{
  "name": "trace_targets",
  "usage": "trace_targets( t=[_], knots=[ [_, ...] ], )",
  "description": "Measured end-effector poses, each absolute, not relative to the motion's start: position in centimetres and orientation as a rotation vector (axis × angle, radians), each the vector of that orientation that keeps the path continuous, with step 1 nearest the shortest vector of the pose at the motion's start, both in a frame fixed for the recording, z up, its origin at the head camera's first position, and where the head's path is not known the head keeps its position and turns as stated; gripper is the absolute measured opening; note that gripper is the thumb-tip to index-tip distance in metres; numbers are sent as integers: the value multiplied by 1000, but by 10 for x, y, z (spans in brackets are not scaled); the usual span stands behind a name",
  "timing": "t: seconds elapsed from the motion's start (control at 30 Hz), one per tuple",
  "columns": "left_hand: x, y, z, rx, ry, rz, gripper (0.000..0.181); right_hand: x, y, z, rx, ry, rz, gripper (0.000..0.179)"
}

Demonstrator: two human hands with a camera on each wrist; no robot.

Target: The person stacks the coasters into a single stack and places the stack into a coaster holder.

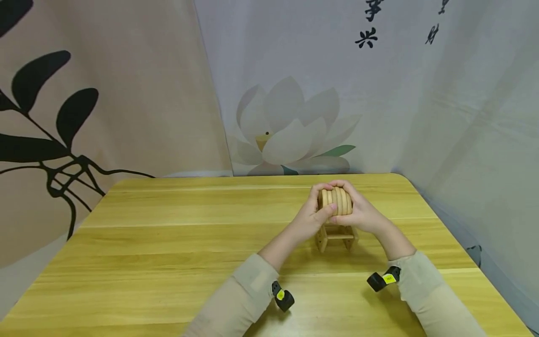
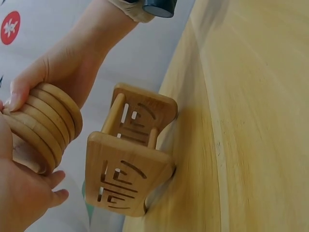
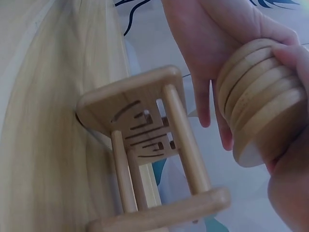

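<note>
A stack of several round wooden coasters (image 1: 336, 201) is held between my two hands above the far right part of the table. My left hand (image 1: 309, 221) grips it from the left, thumb across the near side. From the right, my right hand (image 1: 367, 214) holds the same stack, its fingers over the top. Just below stands a small wooden rack (image 1: 335, 236) on the table, apart from the coasters. Cut-out slots mark the rack's side panels (image 2: 118, 176) in the left wrist view. Round rods (image 3: 186, 140) join the panels in the right wrist view.
The light wooden table (image 1: 168, 262) spreads out to the left and in front. Behind it hangs a pale cloth (image 1: 290, 56) printed with a lotus flower. A black camera is strapped at each wrist, one on the left sleeve (image 1: 236, 299).
</note>
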State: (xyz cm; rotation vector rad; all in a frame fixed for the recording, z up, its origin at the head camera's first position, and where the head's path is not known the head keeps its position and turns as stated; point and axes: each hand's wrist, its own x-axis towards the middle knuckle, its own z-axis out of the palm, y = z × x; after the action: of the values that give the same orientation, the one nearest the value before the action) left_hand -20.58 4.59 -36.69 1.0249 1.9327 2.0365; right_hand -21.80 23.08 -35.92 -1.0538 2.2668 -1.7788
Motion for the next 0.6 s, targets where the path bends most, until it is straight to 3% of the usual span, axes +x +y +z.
trace_targets(
  t=[0.6],
  knots=[
    [-208,62,-393,941,1990,2046,33,-223,246,-377,-1057,2247,-1747,66]
  ],
)
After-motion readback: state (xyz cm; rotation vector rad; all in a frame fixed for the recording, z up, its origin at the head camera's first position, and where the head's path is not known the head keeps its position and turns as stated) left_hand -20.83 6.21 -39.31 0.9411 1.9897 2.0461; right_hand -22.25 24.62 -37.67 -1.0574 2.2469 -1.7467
